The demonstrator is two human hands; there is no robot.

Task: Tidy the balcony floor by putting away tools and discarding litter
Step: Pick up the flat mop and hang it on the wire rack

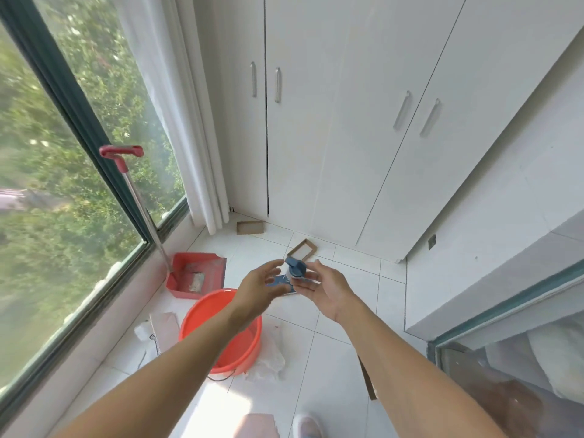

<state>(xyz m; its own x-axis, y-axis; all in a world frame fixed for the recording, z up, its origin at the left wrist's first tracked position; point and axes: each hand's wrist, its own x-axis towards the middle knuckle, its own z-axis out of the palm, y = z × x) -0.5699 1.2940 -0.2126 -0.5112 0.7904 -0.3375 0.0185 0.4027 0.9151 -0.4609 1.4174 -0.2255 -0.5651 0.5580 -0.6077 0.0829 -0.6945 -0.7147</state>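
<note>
My right hand (325, 287) reaches out over the white tiled floor, and its fingertips pinch a small blue tool with a round cap (296, 268). Just left of it my left hand (257, 287) hovers with its fingers spread, holding nothing. Below the two hands a flat blue and white packet (279, 283) lies on the tiles. A red dustpan (196, 273) with a long metal handle leans on the window ledge, with debris inside. An orange bucket (221, 330) stands under my left forearm.
Two cardboard trays (249, 227) (301, 249) lie near the white cabinet doors (316, 121). Crumpled white plastic (268, 358), a cardboard sheet (164, 327) and a white roll (142, 330) surround the bucket. A window runs along the left; a glass sliding door (505, 358) is at right.
</note>
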